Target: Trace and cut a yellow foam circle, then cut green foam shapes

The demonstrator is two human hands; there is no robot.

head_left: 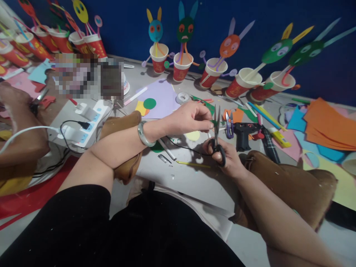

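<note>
In the middle of the head view my left hand [191, 118], with a bangle on the wrist, pinches a small piece of dark green paper [213, 122]. My right hand [230, 157] is closed around the black handles of a pair of scissors [217, 129]. Their blades point up, slightly apart, right beside the green paper and my left fingertips. A pale yellow paper disc [193, 135] lies below my left hand. Just beyond my right hand are purple thread snips [229, 125] and a black glue gun [243, 135].
Paper cups [182, 66] with puppet heads line the back by a blue wall. A power strip [93, 124] with cables lies left, near another person's arm [25, 126]. Orange paper sheets [328, 126] are stacked right. Tape [183, 98] and a marker [270, 144] lie nearby.
</note>
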